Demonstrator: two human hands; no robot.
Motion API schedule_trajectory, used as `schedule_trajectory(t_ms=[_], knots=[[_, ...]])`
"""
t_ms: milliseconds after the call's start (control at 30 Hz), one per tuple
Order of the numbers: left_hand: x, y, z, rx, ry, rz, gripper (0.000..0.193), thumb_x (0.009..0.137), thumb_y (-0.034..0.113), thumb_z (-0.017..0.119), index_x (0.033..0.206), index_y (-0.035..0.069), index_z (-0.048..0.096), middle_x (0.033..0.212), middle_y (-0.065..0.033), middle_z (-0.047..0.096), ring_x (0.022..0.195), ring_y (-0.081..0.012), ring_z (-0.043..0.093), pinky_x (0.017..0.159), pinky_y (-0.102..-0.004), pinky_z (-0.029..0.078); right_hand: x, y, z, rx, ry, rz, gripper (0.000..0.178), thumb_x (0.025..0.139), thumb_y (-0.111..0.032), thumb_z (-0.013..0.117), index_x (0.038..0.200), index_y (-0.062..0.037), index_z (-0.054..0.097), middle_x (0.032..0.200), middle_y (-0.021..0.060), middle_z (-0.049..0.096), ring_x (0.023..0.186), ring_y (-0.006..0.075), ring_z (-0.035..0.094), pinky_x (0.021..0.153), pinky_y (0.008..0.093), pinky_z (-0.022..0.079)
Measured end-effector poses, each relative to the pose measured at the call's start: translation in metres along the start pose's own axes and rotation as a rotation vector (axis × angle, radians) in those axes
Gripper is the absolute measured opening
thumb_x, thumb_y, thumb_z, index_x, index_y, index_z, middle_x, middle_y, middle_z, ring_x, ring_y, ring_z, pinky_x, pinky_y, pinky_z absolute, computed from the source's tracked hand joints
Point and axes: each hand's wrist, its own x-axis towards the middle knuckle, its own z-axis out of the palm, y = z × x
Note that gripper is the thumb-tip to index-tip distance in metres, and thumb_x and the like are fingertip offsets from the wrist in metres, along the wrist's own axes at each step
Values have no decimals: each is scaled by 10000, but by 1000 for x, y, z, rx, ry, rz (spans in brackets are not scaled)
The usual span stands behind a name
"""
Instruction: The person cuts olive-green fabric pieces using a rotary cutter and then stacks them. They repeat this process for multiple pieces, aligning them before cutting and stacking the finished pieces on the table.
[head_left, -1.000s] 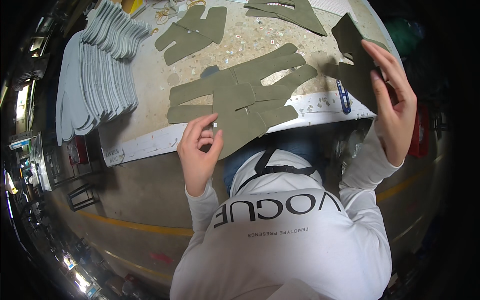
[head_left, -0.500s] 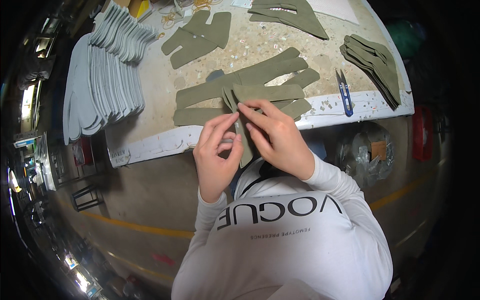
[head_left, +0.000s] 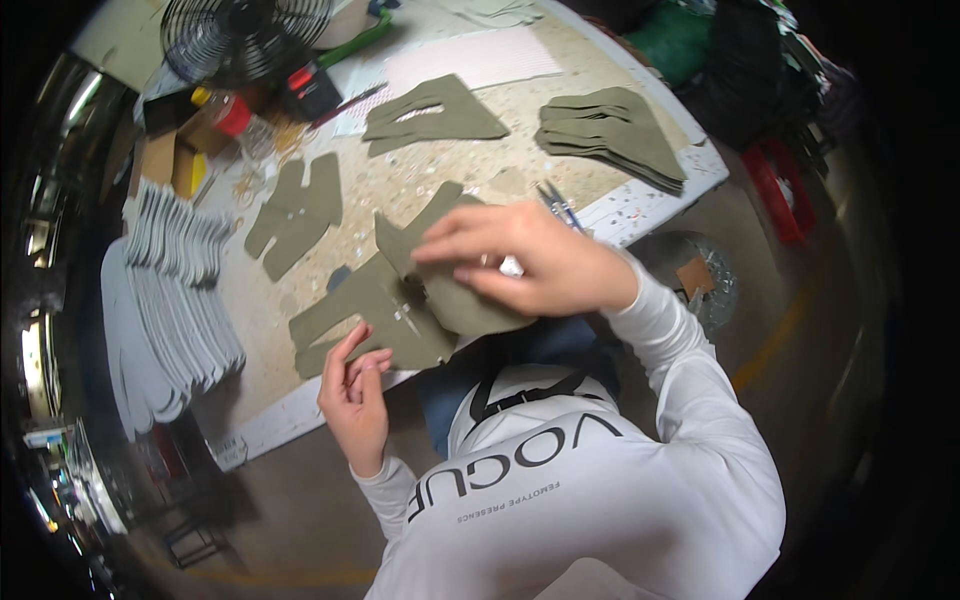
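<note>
An olive cut fabric piece [head_left: 375, 300] with slits lies at the table's near edge, small pale tags along its middle. Its right part is raised and bent over as a flap [head_left: 460, 300]. Above this flap is my right hand [head_left: 525, 255], fingers stretched out and thumb apart, slightly smeared by motion; it partly hides the fabric. By the piece's lower left edge, my left hand [head_left: 355, 395] has loosely bent fingers, apart, gripping nothing. Blue-handled thread snips [head_left: 560, 207] lie just beyond my right hand, partly covered by it.
Grey cut pieces [head_left: 170, 320] stand in a thick stack at the left. Olive pieces lie farther back: a single one [head_left: 297, 215], a small pile [head_left: 435, 115] and a thicker stack [head_left: 610, 135]. Behind are a black fan [head_left: 245, 30], a red-capped bottle [head_left: 235, 120] and cardboard boxes [head_left: 155, 165].
My hands have moved apart, the left leftward and down, the right outward. The olive piece, folded upright between them before, is now spread with one side raised. The view has turned.
</note>
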Motion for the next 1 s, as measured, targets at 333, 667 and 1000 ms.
schedule_trajectory(t_ms=[333, 667, 1000], knots=[[1, -17, -13, 71, 58, -15, 308, 947, -29, 493, 1242, -70, 570, 1217, -157, 606, 927, -163, 654, 812, -266, 514, -88, 72, -170, -1, 472, 303, 318, 934, -72, 588, 1244, -46, 649, 1195, 50, 640, 1009, 88, 585, 895, 236, 473], [4, -17, -17, 145, 57, 25, 247, 943, 6, 546, 1175, -39, 617, 1152, -113, 625, 915, -156, 655, 794, -252, 509, -146, 148, -164, -755, 789, 561, 324, 854, -117, 655, 1175, -79, 682, 1053, 115, 679, 806, 217, 631, 773, 309, 496], [-3, -12, -15, 392, 100, 131, 164, 846, -22, 635, 997, 9, 689, 959, -108, 679, 804, -182, 681, 741, -267, 544, -56, 45, 9, -338, 11, 132, 296, 805, -54, 686, 1100, -38, 688, 1016, 119, 654, 970, 283, 587, 841, 350, 475]])
